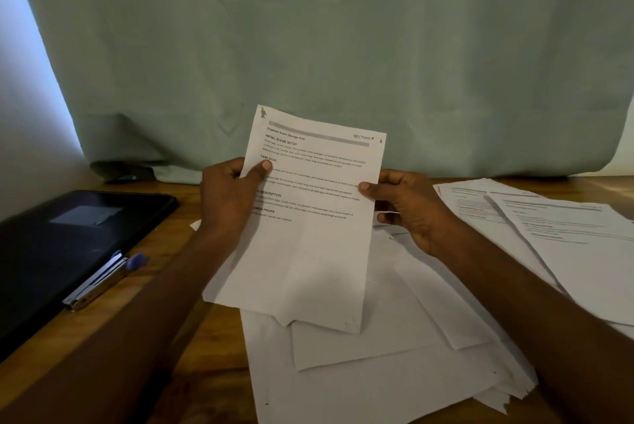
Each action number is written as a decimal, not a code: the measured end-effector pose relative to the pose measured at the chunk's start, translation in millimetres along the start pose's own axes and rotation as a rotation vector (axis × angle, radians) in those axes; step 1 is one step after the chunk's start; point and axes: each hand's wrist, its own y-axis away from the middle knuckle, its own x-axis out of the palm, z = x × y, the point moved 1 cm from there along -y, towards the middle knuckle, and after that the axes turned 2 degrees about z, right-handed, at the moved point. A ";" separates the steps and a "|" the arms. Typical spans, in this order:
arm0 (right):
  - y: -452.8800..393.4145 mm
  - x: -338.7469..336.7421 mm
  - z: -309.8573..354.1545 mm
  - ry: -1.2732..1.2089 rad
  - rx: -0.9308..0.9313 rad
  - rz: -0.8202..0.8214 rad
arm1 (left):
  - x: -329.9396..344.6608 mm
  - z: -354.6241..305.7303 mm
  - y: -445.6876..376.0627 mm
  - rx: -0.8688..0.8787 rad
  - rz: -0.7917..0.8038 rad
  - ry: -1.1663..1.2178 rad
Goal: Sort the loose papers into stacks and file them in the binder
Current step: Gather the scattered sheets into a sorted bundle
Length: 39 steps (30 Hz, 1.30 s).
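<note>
scene: a person at a wooden desk [212, 348] holds one printed sheet [308, 217] up over a loose pile of papers [377, 382], a pale green curtain [308, 29] hanging behind.
left hand: the left hand [228, 197] pinches the sheet's left edge, thumb on the printed face, fingers curled behind.
right hand: the right hand [401, 200] pinches the right edge the same way, thumb on top; the sheet is lifted off the desk and tilted toward the camera.
step in hand: by the look of it, reading the page to decide which stack it belongs to; sorting appears under way, filing not yet begun.
papers: the loose pile lies near centre, under and in front of the held sheet, mostly blank side up; a second group of printed pages [549, 228] is fanned at the right, possibly a stack already started.
binder: a dark folder [68, 245], likely the binder, lies closed at the left, well apart from the papers, with a metal clip [96, 283] and a blue-tipped pen [135, 260] at its near edge.
next move: probably to lay this sheet on the matching stack, which calls for squaring it to the pages below; the binder will need opening before anything goes in.
readable writing: title "organize snack storage area"; "section 9" handwritten at top right; headings "initial scene setup", "task goal", and part-hidden "description" and "props". body text is too small to read.
</note>
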 end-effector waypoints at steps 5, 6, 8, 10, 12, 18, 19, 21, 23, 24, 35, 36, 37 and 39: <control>-4.8 -4.7 -3.1 -0.030 -0.007 -0.093 | 2.3 -0.8 0.8 -0.027 0.059 0.048; -5.3 -5.7 -3.8 -0.031 -0.002 -0.100 | 2.6 0.2 0.1 -0.045 0.073 0.063; -6.0 -6.5 -5.6 -0.031 0.012 -0.101 | 3.2 1.6 -0.7 -0.111 0.125 0.165; -5.9 -7.5 -6.4 -0.020 0.020 -0.095 | 5.3 0.6 1.2 -0.193 0.198 0.334; -5.9 -8.2 -6.6 -0.008 0.024 -0.086 | 6.0 -2.0 4.1 -0.236 0.248 0.362; -7.9 -12.3 -5.6 -0.029 0.033 -0.167 | -6.8 9.0 -2.5 -0.332 0.302 0.189; -8.5 -14.7 -5.1 -0.035 0.042 -0.192 | -8.4 9.8 -3.1 -0.336 0.289 0.154; -8.0 -19.9 -4.4 -0.049 0.071 -0.218 | -9.7 12.1 -3.4 -0.338 0.278 0.136; -8.0 -22.5 -4.7 -0.053 0.101 -0.211 | -10.0 12.7 -2.3 -0.350 0.302 0.134; -7.8 -22.7 -4.8 -0.058 0.117 -0.209 | -9.7 13.3 -1.3 -0.364 0.311 0.123; -4.6 -62.2 5.1 0.775 -0.008 -0.756 | 3.0 35.6 14.4 -0.028 0.674 -0.917; -4.4 -66.5 5.0 0.868 0.022 -0.751 | 3.5 36.1 14.0 -0.069 0.729 -1.000; -5.0 -70.1 4.2 0.946 0.063 -0.743 | 3.7 35.7 12.4 -0.091 0.753 -1.059; -4.4 -72.7 0.8 1.088 0.136 -0.732 | 1.1 35.4 8.7 -0.106 0.722 -1.123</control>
